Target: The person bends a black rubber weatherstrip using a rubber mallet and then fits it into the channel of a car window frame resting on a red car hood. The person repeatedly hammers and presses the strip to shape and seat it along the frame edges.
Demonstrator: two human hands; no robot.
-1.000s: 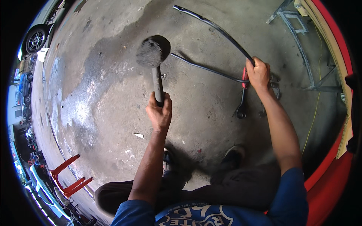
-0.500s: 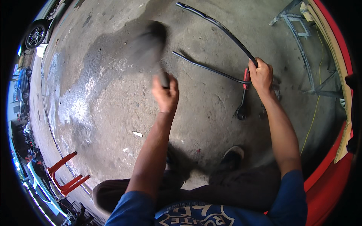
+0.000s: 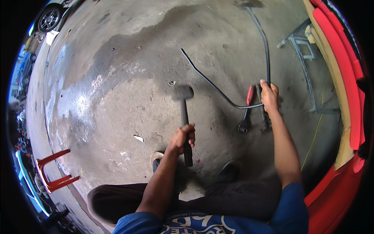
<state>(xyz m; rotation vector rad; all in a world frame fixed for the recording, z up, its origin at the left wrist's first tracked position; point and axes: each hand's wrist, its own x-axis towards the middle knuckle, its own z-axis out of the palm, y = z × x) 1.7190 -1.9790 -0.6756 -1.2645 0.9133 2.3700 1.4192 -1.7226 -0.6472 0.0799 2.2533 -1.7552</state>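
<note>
My left hand (image 3: pixel 183 138) is wrapped round the dark handle of a mallet (image 3: pixel 183 93). The mallet's head, slightly blurred, points away from me above the floor. At the right, my right hand (image 3: pixel 269 95) grips a bent black metal bar (image 3: pixel 267 50). One length of the bar runs away from me to the far side; another bent length (image 3: pixel 212 85) reaches left from beside the hand. Whether the two lengths join is hidden by my fingers. Beneath the bar lies a red-handled tool (image 3: pixel 249 95) with a round dark head, beside a long dark metal part (image 3: pixel 263 119).
A grey metal stand (image 3: pixel 307 66) and a red panel edged with tan board (image 3: pixel 335 128) stand at the right. A yellow cord (image 3: pixel 315 136) crosses the floor there. Red plastic legs (image 3: pixel 58 183) show at the left, with vehicles beyond. A wet patch (image 3: pixel 117 46) darkens the concrete.
The mallet has swung down toward me, and my left hand came nearer with it. My right hand moved slightly nearer, and the bar's far end swung to the right.
</note>
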